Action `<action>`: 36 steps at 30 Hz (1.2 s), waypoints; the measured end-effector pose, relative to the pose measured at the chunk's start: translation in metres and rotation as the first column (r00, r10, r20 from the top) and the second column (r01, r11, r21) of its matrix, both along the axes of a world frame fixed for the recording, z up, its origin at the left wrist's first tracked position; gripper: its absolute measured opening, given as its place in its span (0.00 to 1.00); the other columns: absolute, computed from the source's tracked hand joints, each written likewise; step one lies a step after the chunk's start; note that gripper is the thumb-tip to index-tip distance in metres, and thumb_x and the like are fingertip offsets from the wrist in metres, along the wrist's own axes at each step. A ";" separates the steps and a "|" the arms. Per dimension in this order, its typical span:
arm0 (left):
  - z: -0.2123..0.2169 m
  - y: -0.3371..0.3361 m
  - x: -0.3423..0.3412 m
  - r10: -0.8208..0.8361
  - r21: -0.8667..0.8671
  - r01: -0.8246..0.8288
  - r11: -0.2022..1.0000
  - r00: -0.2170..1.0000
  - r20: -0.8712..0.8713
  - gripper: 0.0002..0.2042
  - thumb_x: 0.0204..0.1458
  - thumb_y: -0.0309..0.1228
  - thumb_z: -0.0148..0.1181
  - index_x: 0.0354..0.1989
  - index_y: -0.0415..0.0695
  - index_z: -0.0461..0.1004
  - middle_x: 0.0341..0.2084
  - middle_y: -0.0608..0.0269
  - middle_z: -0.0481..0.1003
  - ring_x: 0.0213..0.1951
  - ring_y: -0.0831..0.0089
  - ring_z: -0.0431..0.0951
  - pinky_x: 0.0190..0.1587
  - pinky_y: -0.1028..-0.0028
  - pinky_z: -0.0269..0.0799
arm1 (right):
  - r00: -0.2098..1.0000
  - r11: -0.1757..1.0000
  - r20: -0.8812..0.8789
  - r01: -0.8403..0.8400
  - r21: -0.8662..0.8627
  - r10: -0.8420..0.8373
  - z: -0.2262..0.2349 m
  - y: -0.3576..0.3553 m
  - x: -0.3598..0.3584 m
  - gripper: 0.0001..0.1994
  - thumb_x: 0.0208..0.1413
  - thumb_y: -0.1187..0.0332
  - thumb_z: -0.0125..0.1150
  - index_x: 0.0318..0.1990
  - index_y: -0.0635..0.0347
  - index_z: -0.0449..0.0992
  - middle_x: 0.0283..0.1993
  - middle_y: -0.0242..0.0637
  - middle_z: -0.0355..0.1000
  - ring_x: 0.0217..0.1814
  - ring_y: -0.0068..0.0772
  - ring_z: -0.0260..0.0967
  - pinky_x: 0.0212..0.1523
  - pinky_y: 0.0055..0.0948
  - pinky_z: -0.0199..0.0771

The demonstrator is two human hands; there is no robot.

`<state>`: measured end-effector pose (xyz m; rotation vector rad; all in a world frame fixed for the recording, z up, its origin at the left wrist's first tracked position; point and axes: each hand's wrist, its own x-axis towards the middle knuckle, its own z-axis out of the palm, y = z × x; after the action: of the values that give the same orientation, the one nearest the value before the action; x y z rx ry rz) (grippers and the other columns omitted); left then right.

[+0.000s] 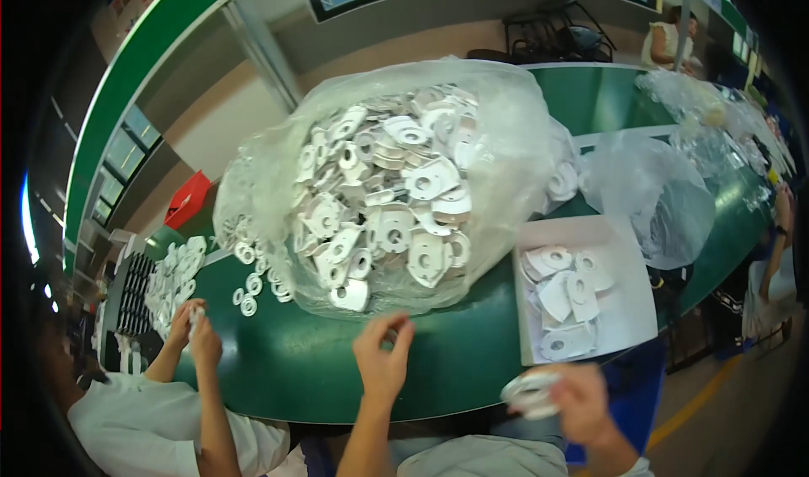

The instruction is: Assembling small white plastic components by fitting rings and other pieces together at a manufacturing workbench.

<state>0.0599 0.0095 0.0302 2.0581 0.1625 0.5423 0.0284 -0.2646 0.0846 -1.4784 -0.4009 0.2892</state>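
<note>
Translucent plastic forms a large bag point(510, 131), by which a heap of white pieces point(394, 228) is enclosed; the lower pieces are hidden by those on top, and the edges of the heap are clouded by folds of film. On the near side of the bag, the left hand point(384, 359) is held over the green table point(312, 372), its thumb and fingers curled toward one another; whether anything is pinched between them cannot be told. To the bag's near right, a white part point(529, 395) is pinched between the thumb and fingers of the right hand point(583, 403); both are blurred, and one end of the part is covered by the fingers. Right of the bag, an open white box point(630, 304) is placed, with flat white pieces point(580, 296) overlapped inside. Left of the bag, loose rings point(249, 307) are scattered. Farther left of it, a small white object point(196, 315) is held in a co-worker's hands point(205, 346), its shape mostly concealed by fingers. The co-worker's head is lost in the dark rim.
</note>
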 end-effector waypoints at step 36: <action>-0.014 0.020 0.081 0.173 0.323 -0.219 0.921 0.971 0.165 0.10 0.50 0.27 0.54 0.40 0.37 0.75 0.19 0.59 0.78 0.22 0.69 0.76 0.28 0.69 0.68 | 0.703 0.029 0.684 0.693 -0.720 0.193 -0.074 -0.149 0.361 0.20 0.42 0.59 0.60 0.46 0.52 0.75 0.46 0.36 0.73 0.51 0.38 0.69 0.52 0.36 0.68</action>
<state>0.1406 0.0292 0.0164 2.3445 0.2093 0.8825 0.3895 -0.4139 0.0105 -3.1282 -0.4240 -0.5018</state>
